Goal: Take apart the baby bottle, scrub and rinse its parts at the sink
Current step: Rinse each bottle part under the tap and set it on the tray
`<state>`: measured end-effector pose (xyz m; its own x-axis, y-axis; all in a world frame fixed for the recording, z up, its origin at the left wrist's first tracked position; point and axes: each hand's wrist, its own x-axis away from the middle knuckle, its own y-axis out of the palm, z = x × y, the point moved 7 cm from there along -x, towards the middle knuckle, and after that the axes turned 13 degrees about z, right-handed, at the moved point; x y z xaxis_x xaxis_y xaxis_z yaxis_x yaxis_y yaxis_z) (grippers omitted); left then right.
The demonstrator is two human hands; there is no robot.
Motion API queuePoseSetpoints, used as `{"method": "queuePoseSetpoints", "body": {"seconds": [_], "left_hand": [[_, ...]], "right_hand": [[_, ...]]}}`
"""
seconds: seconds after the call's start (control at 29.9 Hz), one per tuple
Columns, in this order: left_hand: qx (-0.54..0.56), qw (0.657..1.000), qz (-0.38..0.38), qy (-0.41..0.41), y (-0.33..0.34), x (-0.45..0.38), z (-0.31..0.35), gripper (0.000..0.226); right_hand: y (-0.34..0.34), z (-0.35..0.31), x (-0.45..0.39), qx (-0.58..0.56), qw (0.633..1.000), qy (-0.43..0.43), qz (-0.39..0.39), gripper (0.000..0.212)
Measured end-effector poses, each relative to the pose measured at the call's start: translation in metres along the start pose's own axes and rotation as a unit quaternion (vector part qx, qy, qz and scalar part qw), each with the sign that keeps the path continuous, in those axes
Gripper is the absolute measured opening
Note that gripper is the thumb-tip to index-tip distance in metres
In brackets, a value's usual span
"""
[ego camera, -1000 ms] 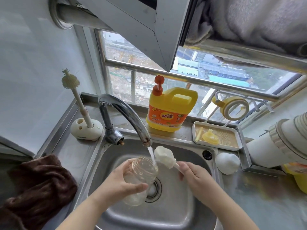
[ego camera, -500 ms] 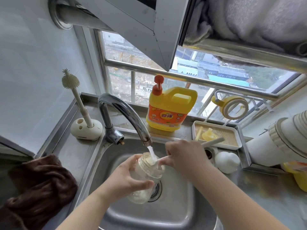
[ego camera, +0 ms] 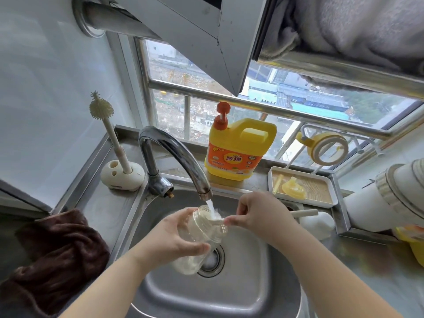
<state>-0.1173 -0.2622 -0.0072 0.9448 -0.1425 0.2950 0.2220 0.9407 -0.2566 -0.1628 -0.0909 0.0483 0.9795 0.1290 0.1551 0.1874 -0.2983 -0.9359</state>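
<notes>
Under the running faucet, the left hand wraps its grip round the clear bottle, tilted over the sink; the right hand pinches the brush handle, its head pushed inside. Best twist the brush against the walls, bottle steady; a second ago the sponge head was outside the mouth.

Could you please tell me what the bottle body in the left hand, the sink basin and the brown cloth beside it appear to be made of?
Bottle body: clear and faintly yellowish, so plastic or glass; the look leaves it open.
Sink basin: brushed stainless steel, judging by its grey sheen and soft reflections.
Brown cloth: plush fabric, probably microfibre or terry, with a fuzzy matt nap and soft folds.
</notes>
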Motion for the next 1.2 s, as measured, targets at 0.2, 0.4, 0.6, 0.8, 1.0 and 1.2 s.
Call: {"method": "queuePoseSetpoints", "body": {"seconds": [0.2,0.4,0.6,0.8,1.0,1.2], "left_hand": [[-0.028,1.000,-0.006,-0.001,0.001,-0.001,0.006,0.071],[-0.036,0.999,-0.022,0.001,0.009,-0.002,0.019,0.065],[-0.001,1.000,-0.026,0.015,0.005,-0.003,0.013,0.062],[0.076,0.996,0.041,-0.019,-0.007,0.001,-0.008,0.096],[0.394,0.897,-0.006,-0.202,0.019,0.011,-0.041,0.103],[0.428,0.864,-0.063,-0.257,0.031,0.016,-0.035,0.073]], "right_hand": [[0.002,0.006,0.002,-0.019,1.000,0.020,-0.001,0.041],[-0.001,-0.013,0.003,0.028,0.999,-0.020,0.013,0.035],[0.009,-0.004,0.007,-0.058,0.997,0.024,-0.043,0.026],[0.024,0.006,0.011,-0.107,0.991,0.064,-0.047,0.030],[0.027,0.002,0.017,-0.122,0.989,0.072,-0.033,0.031],[0.026,0.001,0.021,-0.123,0.990,0.073,-0.012,0.026]]}}
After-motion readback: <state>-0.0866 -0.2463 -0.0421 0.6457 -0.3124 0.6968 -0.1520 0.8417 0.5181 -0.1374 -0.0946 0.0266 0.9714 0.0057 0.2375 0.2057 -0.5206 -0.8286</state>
